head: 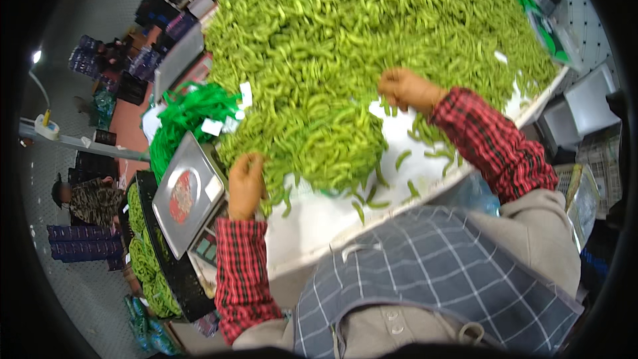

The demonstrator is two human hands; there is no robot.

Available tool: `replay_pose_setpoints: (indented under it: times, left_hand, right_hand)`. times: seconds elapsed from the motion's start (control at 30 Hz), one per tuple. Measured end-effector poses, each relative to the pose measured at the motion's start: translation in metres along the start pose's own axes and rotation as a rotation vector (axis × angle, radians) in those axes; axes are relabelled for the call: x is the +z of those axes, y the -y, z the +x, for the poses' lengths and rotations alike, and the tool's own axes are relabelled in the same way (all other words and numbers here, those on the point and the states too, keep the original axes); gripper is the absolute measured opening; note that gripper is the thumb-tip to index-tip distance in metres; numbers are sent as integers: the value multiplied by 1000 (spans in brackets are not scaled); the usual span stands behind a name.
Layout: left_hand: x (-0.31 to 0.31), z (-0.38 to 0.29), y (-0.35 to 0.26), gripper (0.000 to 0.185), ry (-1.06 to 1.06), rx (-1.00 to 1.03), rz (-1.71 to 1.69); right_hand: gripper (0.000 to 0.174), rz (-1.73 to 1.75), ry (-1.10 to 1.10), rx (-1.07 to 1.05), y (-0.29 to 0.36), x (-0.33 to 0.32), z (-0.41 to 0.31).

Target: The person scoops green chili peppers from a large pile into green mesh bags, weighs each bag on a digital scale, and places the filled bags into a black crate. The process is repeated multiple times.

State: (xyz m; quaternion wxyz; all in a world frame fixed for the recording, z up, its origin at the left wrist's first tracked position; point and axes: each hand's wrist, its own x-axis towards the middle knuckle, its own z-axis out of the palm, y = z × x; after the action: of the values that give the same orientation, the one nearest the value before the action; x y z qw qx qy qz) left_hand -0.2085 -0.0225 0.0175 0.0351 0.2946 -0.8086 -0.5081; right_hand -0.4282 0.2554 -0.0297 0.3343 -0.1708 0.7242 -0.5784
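A large heap of green bean pods [319, 25] covers the white-topped table [299, 234]. My left hand [246, 184], in an orange-brown glove, is at the near left edge of the pods, beside a rounded pile of pods [334, 154]. My right hand [403, 89], gloved alike, is over the heap to the right of that pile, with its fingers bent; a few pods show just under them. Whether either hand grips anything is unclear. Green mesh netting [199, 114] with white tags lies at the left. A bench scale with a metal pan [187, 197] stands left of my left hand.
A black crate [174, 279] of bagged pods stands left of the scale. Loose pods [402, 159] lie along the near edge. Plastic bins [588, 99] are at the right. A person [94, 199] in camouflage is at the far left.
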Motion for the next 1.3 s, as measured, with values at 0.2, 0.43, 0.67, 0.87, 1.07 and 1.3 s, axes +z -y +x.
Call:
replay_pose_setpoints:
  times: [0.2,0.43,0.67,0.87,1.07,1.3]
  left_hand:
    - [7,0,30,21,-10,-85,-279]
    - [19,-12,31,20,-17,-132,-378]
    - [21,-28,31,28,106,47,-232]
    - [9,-49,17,28,-29,35,-116]
    - [-9,-80,38,27,-116,14,-292]
    - [13,-52,49,25,-82,44,-460]
  right_hand:
    - [30,215,-26,121,-37,15,-26]
    - [49,-155,-79,203,-87,49,-73]
    - [26,172,43,135,-94,61,-60]
    - [27,-304,147,-470,-5,114,-88]
    - [30,-69,-74,2,7,101,-110]
    - [48,-149,-250,-347,-58,78,-58]
